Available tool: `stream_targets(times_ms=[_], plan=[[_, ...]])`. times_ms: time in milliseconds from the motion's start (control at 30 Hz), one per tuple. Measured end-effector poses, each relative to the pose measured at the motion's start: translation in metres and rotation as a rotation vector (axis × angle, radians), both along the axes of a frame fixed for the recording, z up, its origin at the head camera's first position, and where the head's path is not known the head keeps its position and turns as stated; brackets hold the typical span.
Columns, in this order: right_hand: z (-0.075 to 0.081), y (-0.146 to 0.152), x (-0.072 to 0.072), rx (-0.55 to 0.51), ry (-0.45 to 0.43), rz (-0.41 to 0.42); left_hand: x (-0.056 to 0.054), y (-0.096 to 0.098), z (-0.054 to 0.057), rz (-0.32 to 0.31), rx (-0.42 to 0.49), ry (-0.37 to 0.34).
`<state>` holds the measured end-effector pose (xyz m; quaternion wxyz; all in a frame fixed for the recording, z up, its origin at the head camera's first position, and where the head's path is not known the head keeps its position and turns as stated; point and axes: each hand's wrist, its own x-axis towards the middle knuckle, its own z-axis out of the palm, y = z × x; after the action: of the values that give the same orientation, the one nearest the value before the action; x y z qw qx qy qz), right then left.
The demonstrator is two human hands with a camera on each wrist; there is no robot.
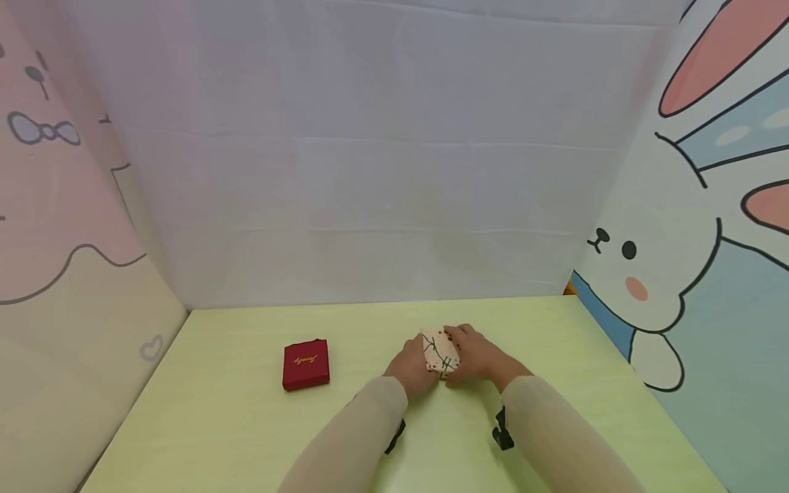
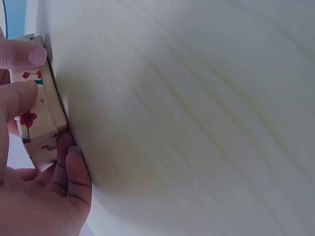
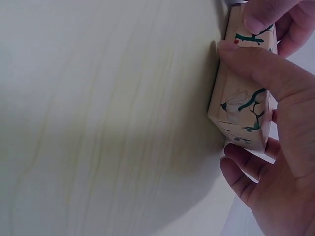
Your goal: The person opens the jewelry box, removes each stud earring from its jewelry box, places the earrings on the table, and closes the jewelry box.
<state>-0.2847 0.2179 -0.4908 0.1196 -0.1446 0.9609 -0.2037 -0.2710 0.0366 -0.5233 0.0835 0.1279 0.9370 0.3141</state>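
A small cream box with painted branches and red blossoms sits on the table between both hands. From its left side my left hand grips it, thumb on the near face and other fingers around the side, as the left wrist view of the box shows. My right hand holds the opposite side; in the right wrist view its thumb lies along the patterned face of the box. The box's far side is hidden by fingers.
A dark red box with gold lettering lies to the left on the pale yellow-green table. A white curtain-like sheet hangs behind the table. Cartoon-printed panels stand at left and right, the right one showing a rabbit.
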Motion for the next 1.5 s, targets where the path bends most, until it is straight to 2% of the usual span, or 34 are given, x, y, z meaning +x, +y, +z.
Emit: stream_targets(times_ms=[200, 533, 833, 967, 1167, 1367, 1500], plan=[[0.001, -0.002, 0.001, -0.003, 0.003, -0.006, -0.002, 0.002, 0.001, -0.013, -0.024, 0.062], [-0.001, -0.001, 0.003, -0.009, 0.027, 0.027, 0.003, -0.002, 0.004, -0.059, -0.002, 0.095], [-0.001, -0.008, 0.01, -0.057, 0.038, 0.056, 0.012, -0.019, 0.017, -0.097, -0.005, 0.056], [0.004, -0.012, 0.016, -0.068, 0.071, 0.076, 0.019, -0.031, 0.028, -0.112, 0.028, 0.032], [0.01, -0.022, 0.028, -0.091, 0.112, 0.116, 0.036, -0.049, 0.044, -0.098, 0.045, 0.018], [0.014, -0.035, 0.046, -0.126, 0.146, 0.134, 0.057, -0.065, 0.049, -0.061, 0.032, 0.019], [0.013, -0.045, 0.058, -0.153, 0.156, 0.135, 0.071, -0.073, 0.05, -0.028, -0.009, 0.023]])
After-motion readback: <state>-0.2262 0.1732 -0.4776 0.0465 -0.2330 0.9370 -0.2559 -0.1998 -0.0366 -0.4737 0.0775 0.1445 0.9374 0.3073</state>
